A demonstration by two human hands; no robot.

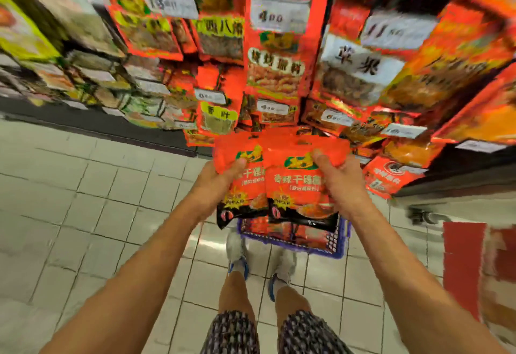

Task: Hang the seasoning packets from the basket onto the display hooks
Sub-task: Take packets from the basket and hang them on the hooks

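The head view is blurred and blocky. Both hands hold red packets up in front of the rack. The left hand [216,183] grips the left packet [237,183] at its left edge, thumb on the front. The right hand [339,183] grips the right packet [294,186] at its right edge, thumb pressed near the green logo. The two packets overlap side by side, black bottoms pointing down towards the person. Below them, on the tiled floor [83,200], stands a purple basket [339,244] with more red packets inside, just ahead of the person's shoes [237,253]. Above, the rack [276,60] is crowded with hanging red packets and white price tags [279,16]; the hooks themselves cannot be made out.
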